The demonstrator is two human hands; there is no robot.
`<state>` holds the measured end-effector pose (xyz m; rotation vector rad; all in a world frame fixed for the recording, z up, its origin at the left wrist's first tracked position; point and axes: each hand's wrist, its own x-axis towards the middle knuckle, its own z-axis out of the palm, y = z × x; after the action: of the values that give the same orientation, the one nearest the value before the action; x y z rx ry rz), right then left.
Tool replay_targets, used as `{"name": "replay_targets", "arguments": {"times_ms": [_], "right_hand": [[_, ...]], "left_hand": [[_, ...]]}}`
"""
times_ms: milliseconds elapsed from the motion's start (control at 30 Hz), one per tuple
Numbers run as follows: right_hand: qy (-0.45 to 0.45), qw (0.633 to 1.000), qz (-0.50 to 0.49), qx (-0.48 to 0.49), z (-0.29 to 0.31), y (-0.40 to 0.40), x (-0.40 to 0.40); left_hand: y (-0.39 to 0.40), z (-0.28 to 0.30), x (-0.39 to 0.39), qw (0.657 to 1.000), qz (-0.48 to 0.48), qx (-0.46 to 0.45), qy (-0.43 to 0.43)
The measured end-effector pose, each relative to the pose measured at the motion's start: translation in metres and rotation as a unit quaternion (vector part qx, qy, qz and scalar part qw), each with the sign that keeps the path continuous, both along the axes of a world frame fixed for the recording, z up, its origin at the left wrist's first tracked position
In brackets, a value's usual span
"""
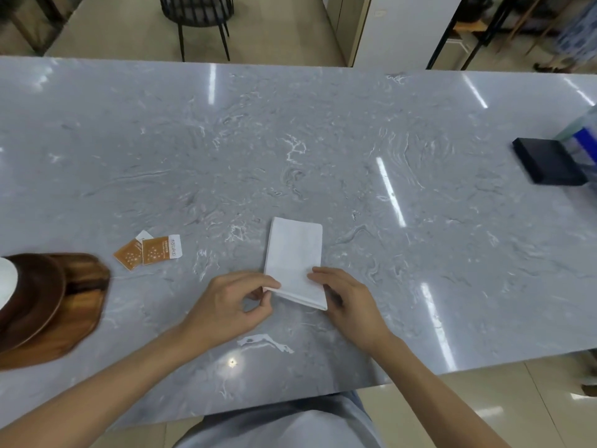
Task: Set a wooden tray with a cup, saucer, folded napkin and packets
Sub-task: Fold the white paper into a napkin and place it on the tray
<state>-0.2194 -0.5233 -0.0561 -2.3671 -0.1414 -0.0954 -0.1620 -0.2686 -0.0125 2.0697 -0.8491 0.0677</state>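
A white folded napkin [294, 253] lies on the grey marble table [290, 150] in front of me. My left hand [232, 302] pinches its near left corner between thumb and fingers. My right hand [342, 295] rests on the napkin's near right edge, fingertips on top. Two orange packets [148, 252] lie to the left of the napkin. At the far left edge a wooden tray [80, 305] carries a dark brown saucer [35, 299] with part of a white cup [6, 282] showing.
A black box [549, 164] and a clear container with a blue label [581, 137] stand at the far right of the table. A dark chair [200, 14] stands beyond the far edge. The near table edge runs just before my lap.
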Motion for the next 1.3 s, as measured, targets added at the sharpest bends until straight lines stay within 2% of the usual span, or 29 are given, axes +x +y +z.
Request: {"name": "replay_targets", "arguments": {"times_ms": [133, 367, 433, 600, 733, 1000, 1300], "right_hand": [[0.001, 1.0, -0.007, 0.008, 0.001, -0.003, 0.009], [0.001, 0.999, -0.018, 0.048, 0.0, -0.006, 0.013], [0.019, 0.996, -0.032, 0.076, 0.0, -0.006, 0.013], [0.058, 0.991, -0.051, 0.113, 0.004, -0.004, 0.016], [0.086, 0.984, -0.09, 0.127, 0.007, -0.002, 0.021], [0.151, 0.947, -0.219, 0.178, 0.004, 0.005, 0.042], [0.161, 0.931, -0.293, 0.15, 0.001, 0.016, 0.046]], "left_hand": [[-0.002, 0.002, 0.002, 0.997, 0.041, -0.042, 0.041], [0.005, -0.009, 0.023, 0.996, -0.019, -0.013, 0.087], [0.003, -0.017, 0.031, 0.995, 0.003, 0.014, 0.094], [-0.005, -0.03, 0.041, 0.98, 0.021, 0.003, 0.199], [-0.013, -0.032, 0.046, 0.973, 0.078, 0.021, 0.215], [-0.034, -0.036, 0.057, 0.941, 0.168, -0.027, 0.293], [-0.041, -0.043, 0.065, 0.939, 0.2, 0.0, 0.278]]}}
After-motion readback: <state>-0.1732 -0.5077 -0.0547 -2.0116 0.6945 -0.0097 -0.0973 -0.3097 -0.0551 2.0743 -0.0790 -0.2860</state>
